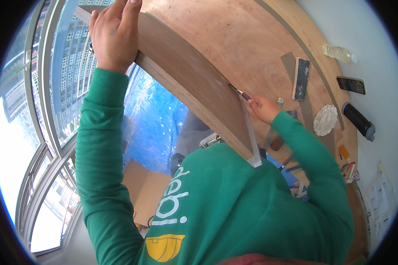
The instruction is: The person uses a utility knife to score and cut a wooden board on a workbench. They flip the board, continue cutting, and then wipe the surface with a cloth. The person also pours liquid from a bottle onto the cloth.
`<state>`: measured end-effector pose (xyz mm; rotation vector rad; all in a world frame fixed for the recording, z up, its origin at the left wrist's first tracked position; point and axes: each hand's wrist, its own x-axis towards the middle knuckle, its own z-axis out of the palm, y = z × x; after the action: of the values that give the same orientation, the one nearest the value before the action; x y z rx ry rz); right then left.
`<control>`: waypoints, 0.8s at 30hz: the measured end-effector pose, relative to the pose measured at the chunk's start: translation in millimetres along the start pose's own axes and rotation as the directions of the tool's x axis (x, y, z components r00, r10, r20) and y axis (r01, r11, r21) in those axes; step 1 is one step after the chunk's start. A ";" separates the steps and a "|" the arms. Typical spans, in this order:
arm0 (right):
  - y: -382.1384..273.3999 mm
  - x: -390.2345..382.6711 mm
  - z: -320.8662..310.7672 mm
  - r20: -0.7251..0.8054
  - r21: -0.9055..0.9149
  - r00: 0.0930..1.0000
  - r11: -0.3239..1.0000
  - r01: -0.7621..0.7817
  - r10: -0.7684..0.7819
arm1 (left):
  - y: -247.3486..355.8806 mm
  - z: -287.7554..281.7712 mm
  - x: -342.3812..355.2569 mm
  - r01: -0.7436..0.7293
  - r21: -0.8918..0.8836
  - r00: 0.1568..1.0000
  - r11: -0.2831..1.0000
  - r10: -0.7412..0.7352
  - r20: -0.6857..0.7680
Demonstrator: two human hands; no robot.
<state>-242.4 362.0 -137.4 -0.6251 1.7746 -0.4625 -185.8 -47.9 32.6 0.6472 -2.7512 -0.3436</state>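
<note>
- The left hand (116, 39), in a green knitted cuff, is set against the upper left part of a flat brown wooden panel with a thick edge (190, 73); its fingers are bent, but I cannot tell how firmly they clasp the wood.
- The right hand (264, 109) grasps a slim tool with a dark handle and narrow metal blade (246, 96), its tip at the panel's far edge.
- The panel lies slantwise in front of the person's body, between the two hands, with a pale strip (251, 132) along its right end.
- Beyond it spreads a light-brown wooden work surface (216, 26).
- Right of the tool are a dark rectangular block with wooden edges (301, 79) and a crumpled off-white wad (325, 120).
- Farther right are a clear bottle of yellowish liquid (338, 52), a black phone (351, 85) and a black cylindrical bottle (358, 121).
- Below the left hand shows blue plastic sheeting (150, 123).
</note>
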 end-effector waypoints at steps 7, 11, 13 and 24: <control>-68.9 94.6 -21.0 -0.205 0.173 0.967 0.967 0.189 -0.152 | -11.8 5.8 -4.2 0.013 0.039 1.000 0.999 -0.014 0.014; -136.2 195.7 -21.0 -0.249 0.119 0.917 0.930 0.348 -0.311 | -2.7 5.9 -4.3 0.012 0.002 0.999 1.000 -0.012 -0.035; -169.8 235.2 -19.3 -0.269 0.084 0.912 0.935 0.344 -0.311 | 0.2 5.4 -2.8 0.023 -0.005 0.999 1.000 -0.023 -0.033; -271.0 319.8 -28.8 -0.174 -0.148 0.945 0.956 0.252 -0.276 | 0.7 2.2 -6.8 0.055 -0.069 0.998 0.996 -0.055 -0.009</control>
<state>-291.1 -49.4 -207.1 -0.9409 1.9225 -0.6168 -181.0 -43.7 29.2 0.7060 -2.7020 -0.4432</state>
